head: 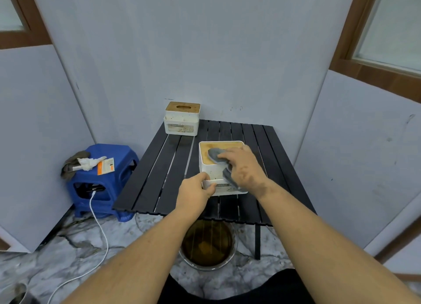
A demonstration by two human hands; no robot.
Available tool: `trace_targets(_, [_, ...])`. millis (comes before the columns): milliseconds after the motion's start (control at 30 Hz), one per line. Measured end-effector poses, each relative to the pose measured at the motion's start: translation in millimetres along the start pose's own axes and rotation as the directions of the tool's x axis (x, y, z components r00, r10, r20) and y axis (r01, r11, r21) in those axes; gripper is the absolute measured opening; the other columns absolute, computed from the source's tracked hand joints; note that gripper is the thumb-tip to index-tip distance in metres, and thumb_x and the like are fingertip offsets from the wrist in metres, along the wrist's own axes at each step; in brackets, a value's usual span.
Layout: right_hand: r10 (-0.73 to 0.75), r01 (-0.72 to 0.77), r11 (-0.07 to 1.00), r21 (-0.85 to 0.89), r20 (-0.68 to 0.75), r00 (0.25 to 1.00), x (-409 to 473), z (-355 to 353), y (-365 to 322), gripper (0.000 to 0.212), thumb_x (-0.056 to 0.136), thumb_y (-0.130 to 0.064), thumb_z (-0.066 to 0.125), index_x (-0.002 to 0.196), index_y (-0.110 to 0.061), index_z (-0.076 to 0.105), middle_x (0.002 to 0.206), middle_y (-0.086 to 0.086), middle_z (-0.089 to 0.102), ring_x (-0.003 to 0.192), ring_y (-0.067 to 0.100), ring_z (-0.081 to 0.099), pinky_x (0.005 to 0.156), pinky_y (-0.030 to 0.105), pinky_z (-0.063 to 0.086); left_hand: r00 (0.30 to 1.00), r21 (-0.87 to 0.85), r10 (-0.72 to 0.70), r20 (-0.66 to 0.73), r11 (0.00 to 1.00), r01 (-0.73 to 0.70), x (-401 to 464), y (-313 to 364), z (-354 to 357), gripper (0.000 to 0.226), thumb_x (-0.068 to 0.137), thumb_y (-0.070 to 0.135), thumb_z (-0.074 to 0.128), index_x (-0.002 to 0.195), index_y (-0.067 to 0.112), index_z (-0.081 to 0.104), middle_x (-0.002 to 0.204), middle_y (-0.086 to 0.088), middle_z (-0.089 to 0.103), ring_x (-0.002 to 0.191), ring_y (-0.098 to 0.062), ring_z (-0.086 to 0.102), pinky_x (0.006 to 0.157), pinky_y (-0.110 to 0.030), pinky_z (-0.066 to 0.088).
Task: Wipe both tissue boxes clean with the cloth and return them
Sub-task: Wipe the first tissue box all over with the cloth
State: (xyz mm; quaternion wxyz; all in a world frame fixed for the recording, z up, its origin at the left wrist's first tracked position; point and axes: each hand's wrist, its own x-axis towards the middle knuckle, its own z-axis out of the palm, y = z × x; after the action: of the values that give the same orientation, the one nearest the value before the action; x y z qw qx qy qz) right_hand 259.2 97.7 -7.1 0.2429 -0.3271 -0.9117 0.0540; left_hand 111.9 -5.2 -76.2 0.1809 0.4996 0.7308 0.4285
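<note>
A white tissue box [210,167] with a wooden lid stands near the front of the black slatted table [159,174]. My left hand [196,191] grips its lower front left corner. My right hand [243,167] presses a grey cloth [215,155] onto the wooden lid, and part of the cloth hangs down the box's front. A second white tissue box [181,119] with a wooden lid and slot stands at the table's back left corner against the wall.
A blue plastic stool [118,158] left of the table carries rags and an orange-white packet; a white cable [100,230] runs from it across the marble floor. A glass bowl [208,246] of brown liquid sits under the table's front edge. Walls close in behind and at both sides.
</note>
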Motion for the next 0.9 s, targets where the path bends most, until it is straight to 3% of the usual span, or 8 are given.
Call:
trace_targets(67, [0.013, -0.013, 1.0, 0.006, -0.071, 0.997, -11, 3, 14, 0.038, 0.079, -0.016, 0.071, 0.116, -0.023, 0.07, 0.116, -0.007, 0.068, 0.094, 0.012, 0.04, 0.082, 0.022, 0.037, 1.0, 0.011, 0.005, 0.0, 1.0, -0.005, 1, 0, -2, 0.02, 0.09, 0.036, 0.073, 0.078, 0.029, 0.059, 0.078, 0.001, 0.068, 0.066, -0.016, 0.063, 0.052, -0.03, 0.048])
trace_targets(233, [0.326, -0.286, 0.934, 0.215, -0.183, 0.927, -41, -13, 43, 0.041, 0.093, 0.001, 0.044, 0.12, -0.017, 0.068, 0.113, 0.002, 0.066, 0.101, 0.016, 0.047, 0.094, 0.026, 0.047, 1.0, -0.006, 0.02, 0.015, 1.0, -0.02, -1, -4, -8, 0.017, 0.09, 0.033, 0.075, 0.08, 0.028, 0.062, 0.092, 0.009, 0.073, 0.086, -0.011, 0.07, 0.069, -0.033, 0.063])
trace_targets(333, [0.265, -0.242, 0.956, 0.167, -0.134, 0.955, -43, -17, 29, 0.042, 0.09, 0.004, 0.047, 0.119, -0.016, 0.07, 0.113, 0.002, 0.067, 0.095, 0.012, 0.039, 0.085, 0.009, 0.039, 0.998, -0.044, 0.034, 0.045, 0.999, -0.032, -1, -10, -16, 0.015, 0.089, 0.03, 0.078, 0.08, 0.027, 0.065, 0.094, 0.011, 0.075, 0.088, -0.009, 0.072, 0.073, -0.033, 0.064])
trace_targets(467, [0.019, -0.019, 1.0, 0.021, 0.0, 1.0, -29, -17, -16, 0.042, 0.088, -0.001, 0.054, 0.122, -0.021, 0.068, 0.121, -0.004, 0.067, 0.096, 0.02, 0.043, 0.091, 0.036, 0.043, 0.995, -0.105, 0.046, 0.086, 0.994, -0.036, -6, -14, -26, 0.012, 0.086, 0.022, 0.082, 0.082, 0.02, 0.071, 0.08, 0.003, 0.075, 0.075, -0.006, 0.07, 0.072, -0.031, 0.059])
trace_targets(533, [-0.08, 0.071, 0.991, 0.113, 0.073, 0.994, -19, -15, -40, 0.039, 0.091, -0.001, 0.054, 0.124, -0.018, 0.066, 0.118, 0.0, 0.064, 0.094, 0.019, 0.044, 0.091, 0.03, 0.041, 0.992, -0.116, 0.072, 0.106, 0.991, -0.06, -12, -15, -28, 0.014, 0.084, 0.018, 0.082, 0.079, 0.022, 0.07, 0.073, -0.006, 0.071, 0.063, -0.007, 0.06, 0.065, -0.03, 0.052])
trace_targets(633, [-0.007, -0.001, 0.974, 0.226, 0.034, 0.999, 3, -10, -53, 0.041, 0.094, 0.001, 0.045, 0.122, -0.019, 0.067, 0.105, 0.003, 0.05, 0.087, 0.019, 0.053, 0.083, 0.024, 0.052, 0.987, -0.096, 0.093, 0.129, 0.992, -0.081, -19, -17, -30, 0.016, 0.084, 0.018, 0.081, 0.077, 0.022, 0.068, 0.068, -0.008, 0.066, 0.059, -0.006, 0.051, 0.06, -0.026, 0.046])
trace_targets(767, [0.089, -0.092, 0.995, 0.026, 0.094, 0.992, 28, 1, -39, 0.035, 0.094, -0.008, 0.05, 0.113, -0.028, 0.071, 0.104, -0.001, 0.07, 0.093, 0.023, 0.044, 0.083, 0.039, 0.05, 0.99, -0.072, 0.092, 0.106, 0.994, -0.084, -29, -14, -28, 0.018, 0.087, 0.023, 0.08, 0.075, 0.021, 0.067, 0.06, 0.001, 0.061, 0.053, -0.002, 0.048, 0.053, -0.02, 0.042])
trace_targets(900, [0.172, -0.175, 0.984, 0.013, 0.121, 0.978, 21, -9, -28, 0.04, 0.091, -0.006, 0.053, 0.113, -0.034, 0.071, 0.095, -0.002, 0.06, 0.098, 0.026, 0.047, 0.092, 0.035, 0.049, 0.994, -0.046, 0.068, 0.082, 0.997, -0.065, -33, -14, -25, 0.016, 0.088, 0.028, 0.079, 0.077, 0.025, 0.067, 0.065, 0.002, 0.066, 0.056, -0.008, 0.056, 0.054, -0.032, 0.051])
